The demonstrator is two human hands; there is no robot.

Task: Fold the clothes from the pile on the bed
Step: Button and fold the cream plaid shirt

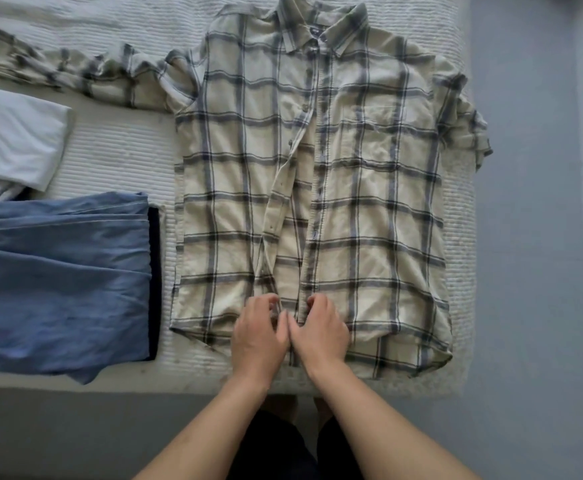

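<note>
— Plaid shirt: position?

— Laid flat on bed, front up, collar at far side, hem toward near edge. Placket partly open down the middle, the two front edges apart above the hem. Chest pocket on right half.

— Sleeves?

— One sleeve stretched out leftward across bed, wrinkled. Other bunched along shirt's right side, at bed's edge.

— Left hand?

— Resting on shirt at hem, just left of placket. Fingers curled, tips on the cloth. Actual pinch of fabric: cannot tell (tips partly hidden).

— Right hand?

— Same stance, just right of placket, fingers curled over the front edge. Grip likewise not confirmed. Thumbs of both hands touching side by side at centre.

— Other items noted?

— Blue garment, folded, at bed's near left, with dark cloth showing beneath its right edge. White garment, folded, just beyond it, at left border. Both apart from shirt's body; sleeve lies near white garment's far side. Grey floor to right of bed.
</note>
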